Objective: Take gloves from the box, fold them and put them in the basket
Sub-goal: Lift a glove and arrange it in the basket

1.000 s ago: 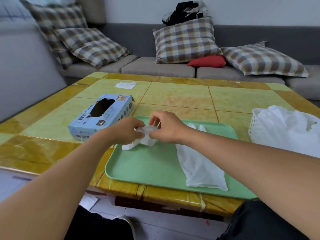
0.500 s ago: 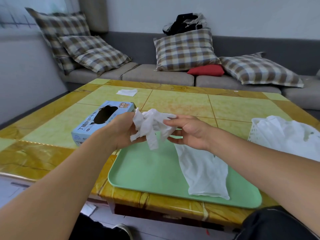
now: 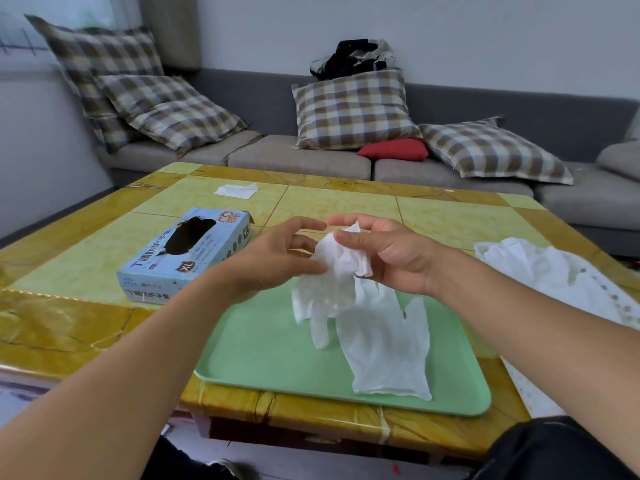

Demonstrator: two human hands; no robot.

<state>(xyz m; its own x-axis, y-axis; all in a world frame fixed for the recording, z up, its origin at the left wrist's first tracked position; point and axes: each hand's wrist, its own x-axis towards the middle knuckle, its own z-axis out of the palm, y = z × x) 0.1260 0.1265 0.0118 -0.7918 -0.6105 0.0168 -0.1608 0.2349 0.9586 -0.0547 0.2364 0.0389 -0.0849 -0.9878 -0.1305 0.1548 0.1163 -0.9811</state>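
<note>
Glove (image 3: pixel 329 282) is dangling crumpled above the tray (image 3: pixel 263 355), right hand (image 3: pixel 391 258) pinching its cuff, left hand (image 3: pixel 277 258) pinching alongside; thin film is risking slipping or clinging mid-fold.

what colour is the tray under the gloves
Pale mint green: the tray, seen best in the head view, the only one.

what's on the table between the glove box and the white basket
In the head view, the green tray lies between glove box and basket, with a flat glove on it.
</note>
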